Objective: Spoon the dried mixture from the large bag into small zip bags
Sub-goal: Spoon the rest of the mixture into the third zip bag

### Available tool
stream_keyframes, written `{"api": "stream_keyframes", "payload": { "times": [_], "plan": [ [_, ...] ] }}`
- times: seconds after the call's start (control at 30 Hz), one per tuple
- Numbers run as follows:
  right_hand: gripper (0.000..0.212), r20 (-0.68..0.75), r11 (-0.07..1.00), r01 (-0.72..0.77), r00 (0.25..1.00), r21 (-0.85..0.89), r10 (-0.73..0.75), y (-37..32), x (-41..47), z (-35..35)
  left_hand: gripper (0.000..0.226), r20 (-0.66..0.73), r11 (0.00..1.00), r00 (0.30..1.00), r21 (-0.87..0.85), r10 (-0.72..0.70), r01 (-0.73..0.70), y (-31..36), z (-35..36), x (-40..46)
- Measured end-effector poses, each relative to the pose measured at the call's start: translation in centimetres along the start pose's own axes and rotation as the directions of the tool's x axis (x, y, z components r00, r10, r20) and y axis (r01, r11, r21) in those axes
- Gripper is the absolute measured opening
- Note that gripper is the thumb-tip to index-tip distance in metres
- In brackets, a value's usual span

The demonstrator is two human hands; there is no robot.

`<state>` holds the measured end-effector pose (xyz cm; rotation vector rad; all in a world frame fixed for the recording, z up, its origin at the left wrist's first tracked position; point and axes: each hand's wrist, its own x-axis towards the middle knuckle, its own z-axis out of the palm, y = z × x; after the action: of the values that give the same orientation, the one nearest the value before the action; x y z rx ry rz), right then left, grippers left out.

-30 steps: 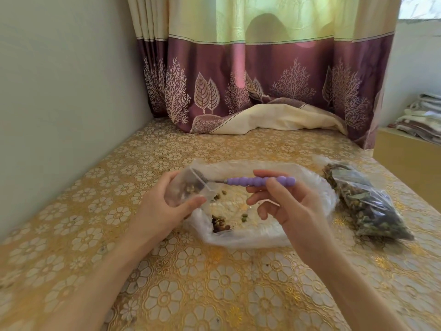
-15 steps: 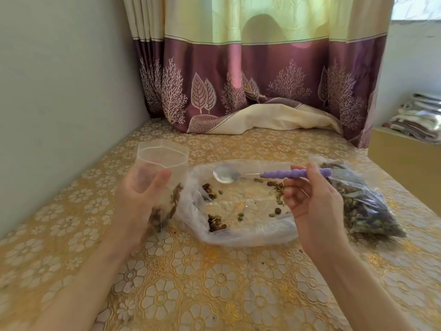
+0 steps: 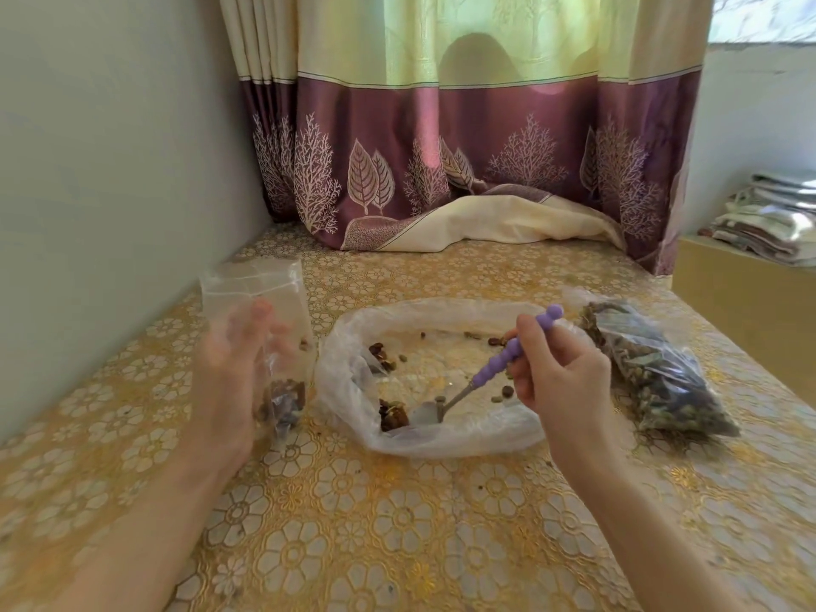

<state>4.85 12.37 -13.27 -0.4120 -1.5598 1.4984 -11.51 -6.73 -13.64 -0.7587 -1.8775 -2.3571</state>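
**Scooping the last of the dried mixture from the large bag**

The large bag (image 3: 441,439) lies flat and open at the middle of the tabletop (image 3: 397,545), nearly emptied. Only scattered bits and two small clumps of dried mixture (image 3: 392,416) remain, the larger clump at the bag's near-left inner edge. The spoon (image 3: 485,382) reaches down into the bag, its long axis running from the purple beaded handle, up and to the right of the bag's middle, to the bowl at the lower left, which rests just beside the larger clump. The right hand (image 3: 558,382) pinches the handle between thumb and curled fingers and is the hand nearer the mixture. The clump lies to the left of this hand, in line with the spoon's axis; in all likelihood the coming scoop pushes the bowl leftward along that line.

To the left of the large bag, close beside its edge, the left hand (image 3: 234,368) grasps a small zip bag (image 3: 256,311) upright with its mouth at the top. This part of the view is blurred, yet a little mixture shows at the bag's bottom. To the right of the large bag, almost touching it, lies a filled bag (image 3: 658,382) of the same dried material. A patterned curtain (image 3: 463,148) hangs beyond the large bag.
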Motion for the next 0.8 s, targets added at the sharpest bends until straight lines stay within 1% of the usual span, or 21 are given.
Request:
{"api": "stream_keyframes", "payload": {
  "times": [0.1,0.23,0.33,0.4,0.47,0.53,0.57,0.7,0.77,0.8],
  "plan": [
    [0.035,-0.004,0.999,0.002,1.000,-0.035,-0.002,0.1,-0.4,0.3,0.043,0.014,0.999,1.000,0.032,-0.020,0.020,-0.1,0.1,-0.1],
    [0.032,0.004,0.999,-0.026,1.000,-0.024,0.026,0.1,-0.8,0.7,0.045,0.053,0.996,0.997,0.083,-0.047,0.042,-0.4,0.3,-0.2],
    [0.032,0.087,0.995,-0.101,0.991,0.004,0.100,0.0,-1.0,1.0,0.054,0.083,0.987,0.991,0.133,-0.107,0.095,-0.8,0.5,-0.4],
    [0.041,0.160,0.985,-0.170,0.973,0.001,0.167,0.0,-1.1,1.1,0.056,0.093,0.981,0.986,0.155,-0.136,0.120,-1.0,0.8,-0.6],
    [0.046,0.194,0.970,-0.241,0.951,-0.020,0.241,-0.1,-1.1,1.0,0.060,0.100,0.975,0.983,0.179,-0.152,0.133,-1.0,0.9,-0.8],
    [0.049,0.170,0.953,-0.303,0.939,-0.004,0.299,-0.1,-0.9,0.9,0.065,0.107,0.973,0.982,0.187,-0.153,0.132,-0.9,1.0,-0.9],
    [0.048,0.145,0.947,-0.322,0.937,0.010,0.318,-0.1,-0.8,0.8,0.064,0.107,0.974,0.984,0.189,-0.144,0.122,-0.8,0.9,-0.9],
    [0.036,0.043,0.935,-0.353,0.935,0.030,0.351,-0.1,0.0,0.1,0.048,0.141,0.966,0.989,0.260,-0.045,0.006,-0.3,0.7,-0.9],
    [0.032,0.005,0.937,-0.347,0.938,0.048,0.347,-0.1,0.3,-0.2,0.050,0.168,0.928,0.986,0.367,0.000,-0.062,-0.2,0.7,-1.0],
    [0.032,-0.011,0.940,-0.336,0.941,0.062,0.338,-0.2,0.3,-0.3,0.052,0.187,0.893,0.982,0.440,0.016,-0.098,-0.2,0.6,-1.1]
  ]
}}
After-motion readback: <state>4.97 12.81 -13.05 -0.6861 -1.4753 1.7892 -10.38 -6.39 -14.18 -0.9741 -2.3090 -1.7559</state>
